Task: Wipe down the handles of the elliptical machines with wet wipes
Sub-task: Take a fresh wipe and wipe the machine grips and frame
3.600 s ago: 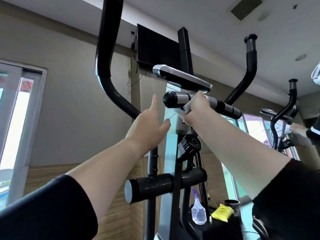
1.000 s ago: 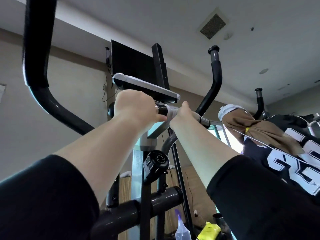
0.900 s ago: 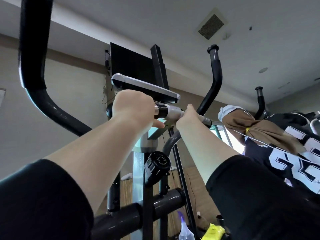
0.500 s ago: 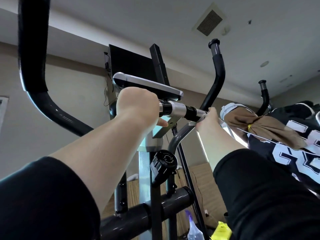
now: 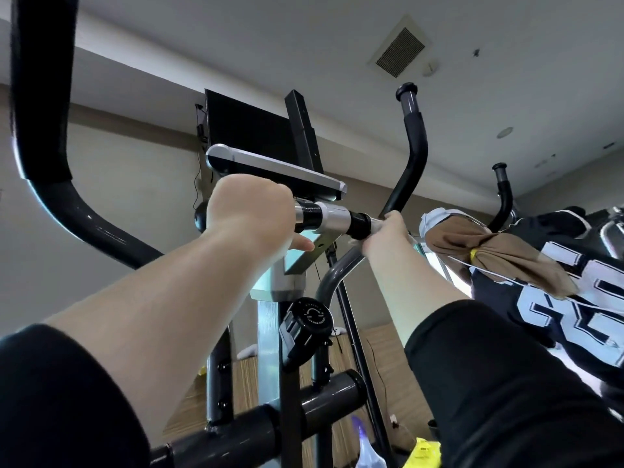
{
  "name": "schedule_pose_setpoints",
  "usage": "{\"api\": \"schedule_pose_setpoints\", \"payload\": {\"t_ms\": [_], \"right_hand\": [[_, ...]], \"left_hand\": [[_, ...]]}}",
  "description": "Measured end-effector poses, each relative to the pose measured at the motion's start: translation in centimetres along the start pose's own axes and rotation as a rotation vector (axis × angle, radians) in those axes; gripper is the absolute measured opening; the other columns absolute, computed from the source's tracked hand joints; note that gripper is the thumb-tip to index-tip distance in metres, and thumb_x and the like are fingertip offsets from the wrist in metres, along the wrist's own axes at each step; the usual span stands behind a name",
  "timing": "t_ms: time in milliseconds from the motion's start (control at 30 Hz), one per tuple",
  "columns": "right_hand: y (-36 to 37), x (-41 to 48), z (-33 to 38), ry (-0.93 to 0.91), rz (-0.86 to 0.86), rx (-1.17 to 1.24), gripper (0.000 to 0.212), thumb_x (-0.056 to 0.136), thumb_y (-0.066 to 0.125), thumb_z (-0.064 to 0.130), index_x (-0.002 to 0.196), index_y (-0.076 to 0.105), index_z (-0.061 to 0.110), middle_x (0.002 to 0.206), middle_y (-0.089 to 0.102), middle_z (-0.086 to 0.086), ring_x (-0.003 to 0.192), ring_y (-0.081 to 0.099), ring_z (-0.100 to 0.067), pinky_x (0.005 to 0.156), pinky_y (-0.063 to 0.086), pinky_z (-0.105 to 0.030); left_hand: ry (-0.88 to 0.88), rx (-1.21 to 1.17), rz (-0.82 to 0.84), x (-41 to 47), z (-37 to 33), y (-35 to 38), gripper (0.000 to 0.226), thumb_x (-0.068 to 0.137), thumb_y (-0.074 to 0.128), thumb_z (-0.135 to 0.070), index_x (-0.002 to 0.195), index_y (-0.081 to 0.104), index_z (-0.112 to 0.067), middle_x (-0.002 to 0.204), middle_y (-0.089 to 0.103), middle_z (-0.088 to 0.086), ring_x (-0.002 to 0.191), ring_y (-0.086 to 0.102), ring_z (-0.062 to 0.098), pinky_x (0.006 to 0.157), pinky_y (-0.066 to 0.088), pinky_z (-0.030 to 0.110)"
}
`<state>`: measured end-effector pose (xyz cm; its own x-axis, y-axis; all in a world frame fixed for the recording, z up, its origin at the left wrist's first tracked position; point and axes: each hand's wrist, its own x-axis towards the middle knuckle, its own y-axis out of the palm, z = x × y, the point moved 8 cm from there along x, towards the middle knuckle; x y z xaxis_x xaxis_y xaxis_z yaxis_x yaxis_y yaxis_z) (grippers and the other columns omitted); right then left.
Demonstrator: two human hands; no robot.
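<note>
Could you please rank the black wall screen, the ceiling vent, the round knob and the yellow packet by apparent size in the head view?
1. Black wall screen.
2. Ceiling vent and round knob: look alike, so unranked.
3. Yellow packet, partly cut off at the frame edge.

A flat black screen [image 5: 246,126] hangs high on the beige wall [image 5: 135,184], a slatted rectangular vent [image 5: 400,48] sits in the white ceiling, a person in a black jersey with large white numerals [image 5: 574,309] stands at the right, and a clear plastic spray bottle [image 5: 369,450] shows at the bottom edge.
</note>
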<state>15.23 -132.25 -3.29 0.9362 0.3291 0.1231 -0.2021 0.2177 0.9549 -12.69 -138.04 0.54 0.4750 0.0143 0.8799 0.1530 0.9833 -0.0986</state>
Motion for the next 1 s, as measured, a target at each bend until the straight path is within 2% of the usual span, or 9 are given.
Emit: {"api": "schedule_pose_setpoints", "payload": {"t_ms": [100, 267, 367, 467, 533, 667, 767, 833, 1000], "right_hand": [[-0.1, 6.1, -0.1, 0.03, 0.048, -0.061, 0.043, 0.071, 0.061, 0.019, 0.113, 0.058, 0.014, 0.08, 0.058, 0.0, 0.066, 0.058, -0.019, 0.081, 0.052, -0.047], [-1.2, 5.1, 0.7, 0.074, 0.022, -0.008, 0.009, 0.083, 0.06, 0.016, 0.088, 0.053, 0.014, 0.076, 0.061, -0.001, 0.078, 0.066, -0.014, 0.09, 0.054, -0.043], [-0.9, 7.0, 0.9, 0.047, 0.058, -0.068, 0.016, 0.078, 0.051, 0.012, 0.092, 0.055, 0.017, 0.079, 0.064, -0.001, 0.081, 0.072, -0.016, 0.078, 0.059, -0.045], [-1.0, 7.1, 2.8, -0.12, 0.131, -0.243, 0.013, 0.085, 0.049, 0.009, 0.081, 0.051, 0.022, 0.076, 0.054, 0.005, 0.058, 0.055, -0.015, 0.076, 0.058, -0.05], [-1.3, 5.1, 4.2, -0.243, 0.182, -0.399, 0.023, 0.093, 0.048, 0.007, 0.074, 0.047, 0.02, 0.077, 0.051, 0.002, 0.061, 0.051, -0.013, 0.085, 0.056, -0.041], [-1.3, 3.7, 5.8, -0.434, 0.203, -0.617, 0.029, 0.096, 0.045, 0.01, 0.07, 0.042, 0.024, 0.074, 0.046, 0.003, 0.071, 0.049, -0.02, 0.064, 0.046, -0.025], [-0.9, 2.6, 6.1, -0.601, 0.259, -0.695, 0.024, 0.091, 0.044, 0.011, 0.104, 0.061, 0.022, 0.093, 0.057, 0.004, 0.093, 0.052, -0.019, 0.078, 0.044, -0.025], [-0.9, 0.7, 5.9, -0.66, 0.33, -0.731, 0.044, 0.092, 0.04, 0.013, 0.133, 0.051, 0.019, 0.117, 0.062, 0.001, 0.106, 0.058, -0.017, 0.082, 0.048, -0.023], [0.7, -7.4, 5.2, -0.83, 0.559, -0.924, 0.048, 0.097, 0.041, 0.012, 0.145, 0.037, 0.019, 0.114, 0.063, 0.005, 0.105, 0.053, -0.014, 0.095, 0.039, -0.026]], "left_hand": [[0.01, 0.025, 0.01, 0.0, -0.3, 0.0, 0.065, 0.072, 0.044, -0.083, 0.073, 0.041, -0.018, 0.063, 0.044, -0.005, 0.051, 0.035, 0.014, 0.046, 0.019, 0.028], [0.001, 0.035, 0.039, 0.1, -0.3, 0.2, 0.066, 0.072, 0.045, -0.084, 0.081, 0.05, -0.019, 0.064, 0.046, -0.005, 0.052, 0.037, 0.014, 0.045, 0.02, 0.027], [0.006, 0.035, 0.033, 0.1, -0.3, 0.3, 0.066, 0.072, 0.045, -0.084, 0.08, 0.048, -0.019, 0.064, 0.045, -0.005, 0.051, 0.036, 0.014, 0.046, 0.019, 0.028], [0.006, 0.032, 0.03, 0.1, -0.4, 0.2, 0.065, 0.072, 0.047, -0.083, 0.08, 0.046, -0.019, 0.064, 0.043, -0.004, 0.051, 0.034, 0.014, 0.045, 0.019, 0.027], [0.004, 0.04, 0.038, 0.1, -0.3, 0.3, 0.066, 0.072, 0.047, -0.084, 0.082, 0.048, -0.019, 0.064, 0.044, -0.004, 0.051, 0.035, 0.014, 0.045, 0.019, 0.027], [-0.013, 0.036, 0.052, 0.3, -0.3, 0.6, 0.068, 0.069, 0.048, -0.085, 0.084, 0.052, -0.018, 0.065, 0.047, -0.004, 0.052, 0.037, 0.014, 0.045, 0.021, 0.027], [-0.012, 0.037, 0.057, 0.3, -0.2, 0.5, 0.071, 0.068, 0.046, -0.086, 0.084, 0.055, -0.018, 0.065, 0.049, -0.004, 0.051, 0.039, 0.014, 0.044, 0.021, 0.027], [-0.013, 0.035, 0.068, 0.0, -0.3, 0.4, 0.072, 0.066, 0.045, -0.087, 0.084, 0.055, -0.018, 0.064, 0.049, -0.004, 0.05, 0.04, 0.015, 0.044, 0.021, 0.027], [-0.037, 0.009, 0.059, -0.2, -0.1, 0.0, 0.073, 0.066, 0.049, -0.086, 0.087, 0.053, -0.016, 0.066, 0.051, -0.004, 0.052, 0.043, 0.015, 0.044, 0.022, 0.026]]}}
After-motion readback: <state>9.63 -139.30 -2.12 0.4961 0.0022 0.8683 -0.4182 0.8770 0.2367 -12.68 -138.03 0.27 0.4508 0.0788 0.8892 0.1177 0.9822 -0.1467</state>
